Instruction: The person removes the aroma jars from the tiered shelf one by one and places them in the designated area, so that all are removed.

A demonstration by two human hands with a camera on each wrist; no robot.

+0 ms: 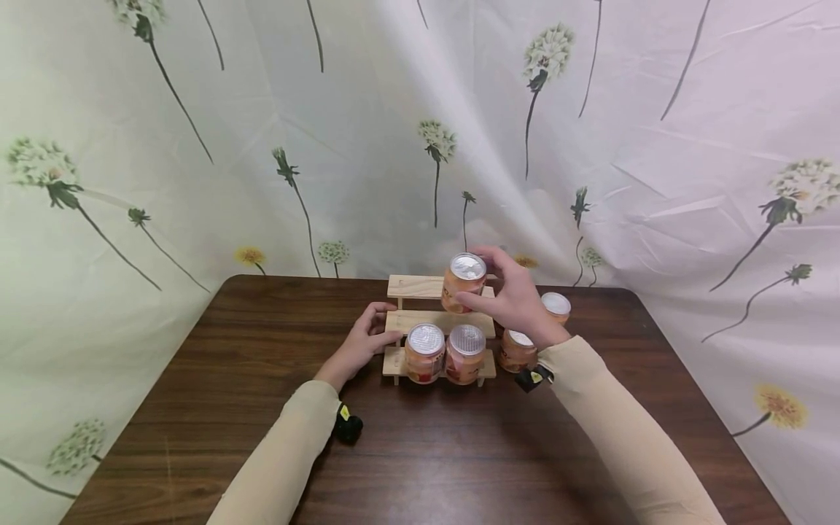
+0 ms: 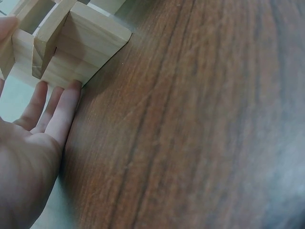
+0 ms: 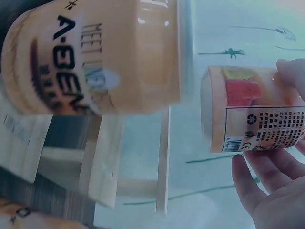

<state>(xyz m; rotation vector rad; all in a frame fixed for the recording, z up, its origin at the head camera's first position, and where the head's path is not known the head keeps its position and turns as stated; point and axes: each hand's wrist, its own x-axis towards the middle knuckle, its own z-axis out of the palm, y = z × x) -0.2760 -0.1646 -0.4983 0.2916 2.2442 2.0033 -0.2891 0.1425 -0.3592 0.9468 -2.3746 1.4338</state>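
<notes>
A three-tier wooden rack [image 1: 415, 287] stands on the table, with two orange jars [image 1: 425, 356] [image 1: 465, 357] with clear lids on its lowest tier. The right hand [image 1: 520, 295] holds another orange jar [image 1: 463, 286] upright, in front of the top tier and above the middle one. In the right wrist view, thumb and fingers [image 3: 276, 191] grip that jar [image 3: 257, 107] around its body. At the rack's left end, the left hand [image 1: 359, 345] has its thumb in front and fingers behind. Extended fingers of this hand [image 2: 38, 148] touch the wood [image 2: 78, 52] in the left wrist view.
Two more orange jars [image 1: 555, 306] [image 1: 517, 353] stand right of the rack, partly behind the right hand and wrist. A jar [image 3: 90, 57] looms close in the right wrist view. Behind the brown table [image 1: 420, 452] hangs a pale curtain [image 1: 367, 146] with dandelions.
</notes>
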